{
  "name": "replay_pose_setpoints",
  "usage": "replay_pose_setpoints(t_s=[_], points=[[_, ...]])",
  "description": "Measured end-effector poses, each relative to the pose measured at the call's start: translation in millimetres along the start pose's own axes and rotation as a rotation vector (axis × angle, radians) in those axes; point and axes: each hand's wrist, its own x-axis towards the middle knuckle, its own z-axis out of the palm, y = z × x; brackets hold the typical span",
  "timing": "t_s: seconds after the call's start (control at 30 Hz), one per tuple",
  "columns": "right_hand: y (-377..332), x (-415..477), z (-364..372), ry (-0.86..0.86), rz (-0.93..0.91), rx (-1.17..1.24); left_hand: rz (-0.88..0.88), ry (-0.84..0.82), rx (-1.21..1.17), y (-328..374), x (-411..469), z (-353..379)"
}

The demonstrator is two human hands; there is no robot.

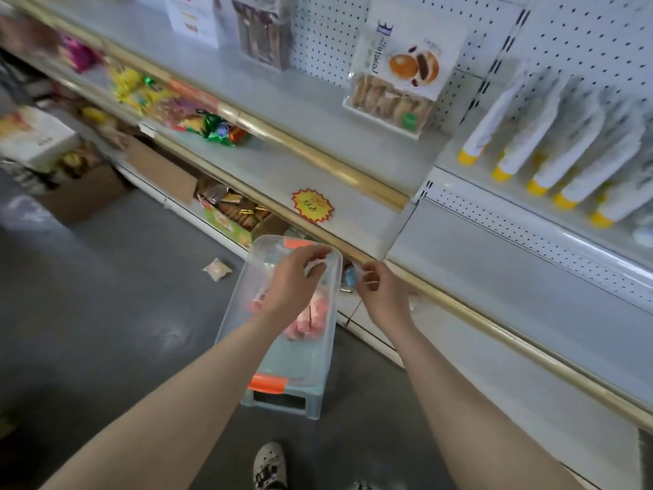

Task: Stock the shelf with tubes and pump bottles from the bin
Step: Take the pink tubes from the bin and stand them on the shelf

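1. Head view shows me the shelf unit first: grey decks with gold front rails and white pegboard behind, running from upper left to lower right.
2. Grey floor fills the lower left, and a cardboard box stands on it near the unit's far end.
3. A clear bin with orange latches sits on a pale blue stool on the floor, just in front of the lowest rail.
4. White tubes with yellow caps stand in a row on the upper right deck, caps toward the front.
5. A pastry packet leans against the pegboard on the top deck, and bright snack packets lie on the deck below it, further left.
6. I see the left hand over the bin, its fingers curled and pinching some pale wrapping at the bin's far right rim.
7. The right hand hangs just right of the bin, its fingers curled tight on a pale scrap. I cannot tell what either piece is.
8. Pink items lie inside the bin under the left wrist, too blurred to name.
9. A starburst sticker lies on the middle deck.
10. A small packet lies on the floor left of the bin.
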Motion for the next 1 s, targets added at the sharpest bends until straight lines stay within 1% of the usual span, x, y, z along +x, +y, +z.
replay_pose_setpoints(t_s=[0.17,0.3,0.53,0.63,0.8,0.93,0.97,1.0], points=[[-5,30,50,-0.171,0.069,-0.031,-0.151,0.043,0.079,-48,30,-27],[1,59,86,-0.311,0.128,-0.124,-0.250,0.051,0.176,-85,46,-36],[25,119,145,-0.499,0.183,-0.247,-0.468,0.009,0.275,-156,64,-30],[39,143,174,-0.544,0.174,-0.330,-0.552,-0.043,0.308,-190,72,-16],[73,168,216,-0.596,0.253,-0.395,-0.591,-0.113,0.375,-232,86,11],[89,181,232,-0.660,0.224,-0.581,-0.607,-0.185,0.454,-267,98,30],[95,183,237,-0.658,0.194,-0.607,-0.626,-0.204,0.472,-276,101,34],[103,183,245,-0.670,0.179,-0.580,-0.648,-0.227,0.499,-284,103,39]])
